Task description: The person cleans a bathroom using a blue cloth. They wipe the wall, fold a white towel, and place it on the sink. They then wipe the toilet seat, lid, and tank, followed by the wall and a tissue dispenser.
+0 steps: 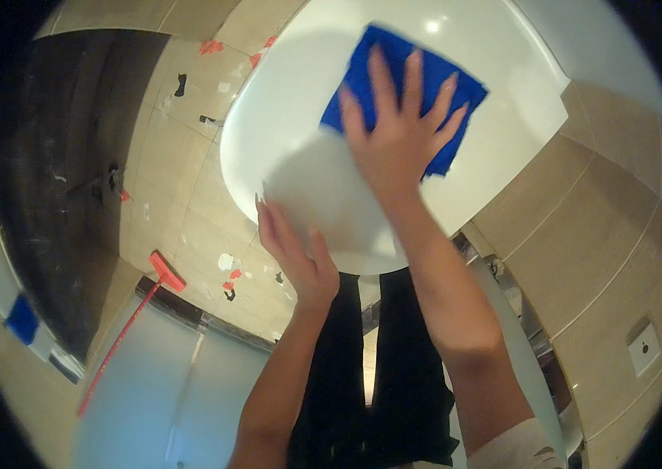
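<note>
A glossy white bathroom fixture (284, 88) with a rounded rim stands before me, against a tiled wall on its right. My right hand (398, 126) lies flat with fingers spread on a blue cloth (445, 85), pressing it to the white surface. The cloth is spread out as a rough square; its near left part is hidden under the palm. My left hand (301, 252) is at the near left rim, fingers extended together and thumb apart, with nothing held in it. Whether its fingers press on the rim is hard to tell.
Red, black and white scraps (228, 275) litter the tiled floor (158, 205). A red long-handled floor tool (161, 272) leans across a frosted glass panel (137, 357). A dark panel (67, 146) is at left, a wall socket (644, 349) at right.
</note>
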A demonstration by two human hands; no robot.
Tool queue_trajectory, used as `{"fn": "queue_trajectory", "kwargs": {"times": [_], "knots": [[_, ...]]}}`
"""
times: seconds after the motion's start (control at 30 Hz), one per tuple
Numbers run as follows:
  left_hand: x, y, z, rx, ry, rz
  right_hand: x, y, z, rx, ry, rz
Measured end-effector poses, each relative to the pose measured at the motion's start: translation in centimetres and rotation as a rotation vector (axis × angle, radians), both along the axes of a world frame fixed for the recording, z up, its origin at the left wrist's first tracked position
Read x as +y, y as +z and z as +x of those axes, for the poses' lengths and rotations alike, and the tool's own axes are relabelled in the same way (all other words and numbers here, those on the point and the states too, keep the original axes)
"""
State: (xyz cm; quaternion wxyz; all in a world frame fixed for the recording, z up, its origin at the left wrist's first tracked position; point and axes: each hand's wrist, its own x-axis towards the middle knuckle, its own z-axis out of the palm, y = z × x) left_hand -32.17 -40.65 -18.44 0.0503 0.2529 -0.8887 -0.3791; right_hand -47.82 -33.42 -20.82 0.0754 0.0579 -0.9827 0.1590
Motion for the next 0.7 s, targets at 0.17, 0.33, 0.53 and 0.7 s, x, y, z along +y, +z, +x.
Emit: {"fn": "queue_trajectory", "kwargs": {"times": [0.17,0.33,0.53,0.7], "knots": [[-1.9,0.4,1.6,-0.007,0.054,-0.034,0.6,1.5,14.6,-0.348,0.468,-0.056],[-3.5,0.4,3.6,-0.034,0.142,-0.05,-4.0,1.8,12.8,-0.289,0.537,-0.221],[-4.1,0.8,3.6,-0.086,0.318,-0.02,-13.4,0.3,7.8,-0.119,0.652,0.069],[-4.9,1.0,3.5,-0.06,0.345,-0.059,-10.4,-1.0,12.4,-0.083,0.758,-0.156]]}}
